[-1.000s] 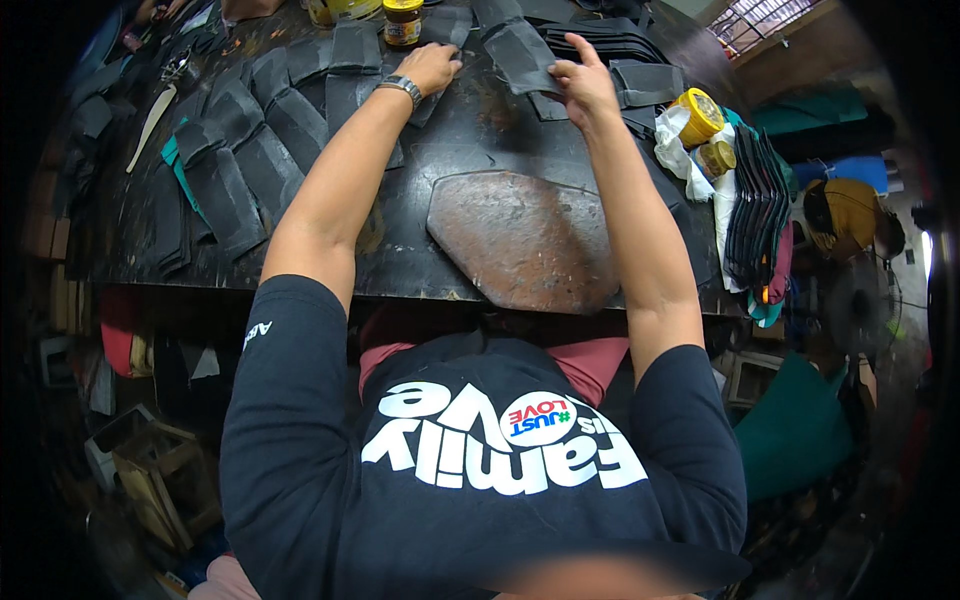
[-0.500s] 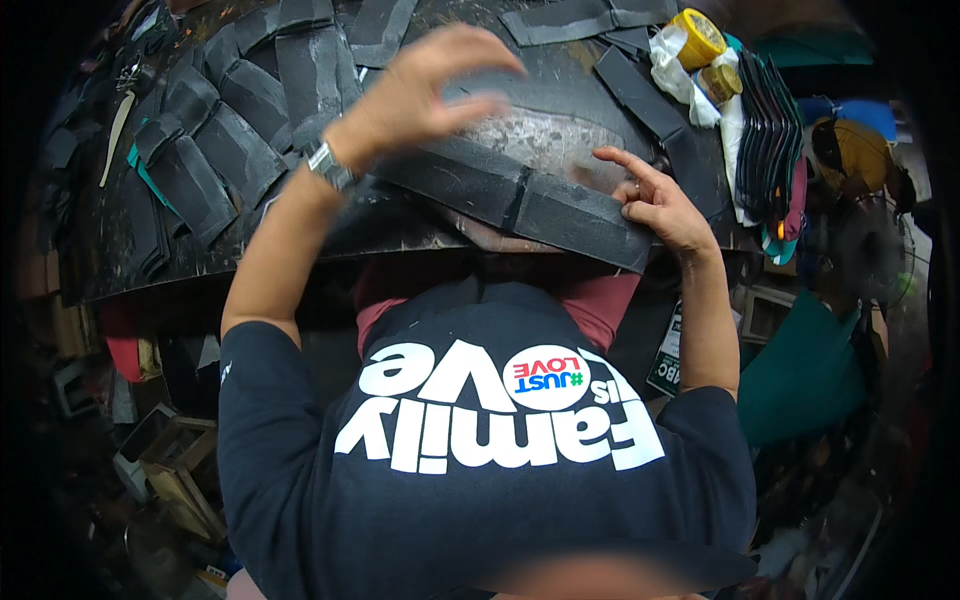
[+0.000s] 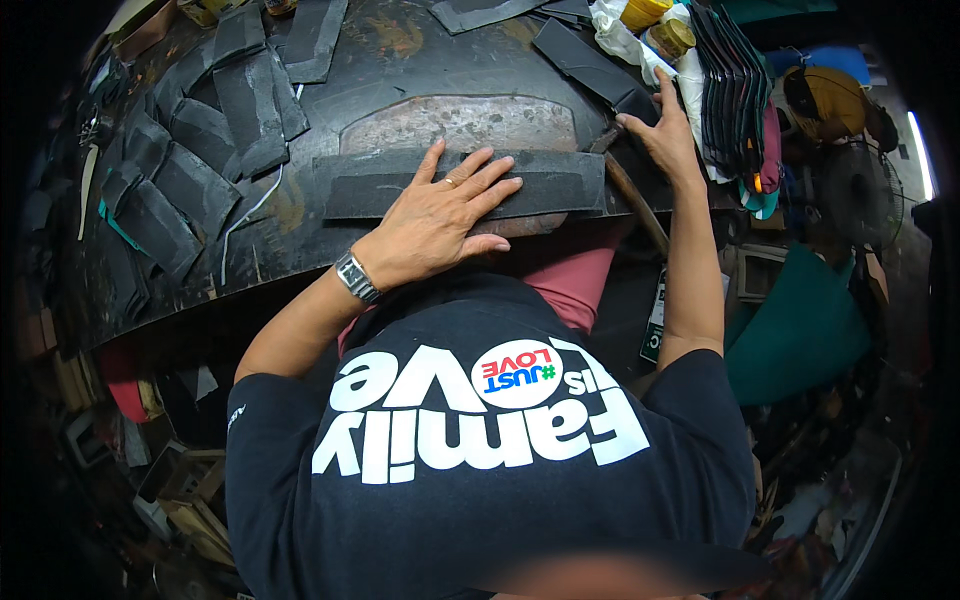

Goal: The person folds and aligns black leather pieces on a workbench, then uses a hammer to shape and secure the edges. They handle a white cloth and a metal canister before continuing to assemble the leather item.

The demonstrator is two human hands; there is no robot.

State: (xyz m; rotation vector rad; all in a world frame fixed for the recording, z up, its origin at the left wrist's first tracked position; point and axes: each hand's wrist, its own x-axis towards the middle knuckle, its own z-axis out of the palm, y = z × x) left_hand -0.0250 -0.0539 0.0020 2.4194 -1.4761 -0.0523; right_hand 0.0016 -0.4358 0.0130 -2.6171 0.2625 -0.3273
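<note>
A long black panel (image 3: 560, 180), leather-like with a greyish scuffed surface, lies level across a worn, mottled slab (image 3: 460, 120) near the table's front edge. My left hand (image 3: 440, 215) rests flat on the middle of it, fingers spread and holding nothing. To the right, my right hand (image 3: 668, 135) is off the panel, its index finger and thumb stretched apart beside a hammer (image 3: 636, 196). The wooden handle of that hammer slopes over the table edge; its dark head sits near the panel's right end. My right hand's other fingers are mostly hidden.
Several black panels (image 3: 185, 190) overlap on the left of the dark table (image 3: 390, 60). At the right stand a row of black pieces (image 3: 730, 90), a yellow container (image 3: 645, 12), a jar (image 3: 670, 40) and white cloth. Another person (image 3: 835, 105) is at the far right, near a fan (image 3: 860, 190).
My left hand has come down flat onto the panel. The panel has turned from slanting to level. My right hand has left its right end and moved up, beside the hammer.
</note>
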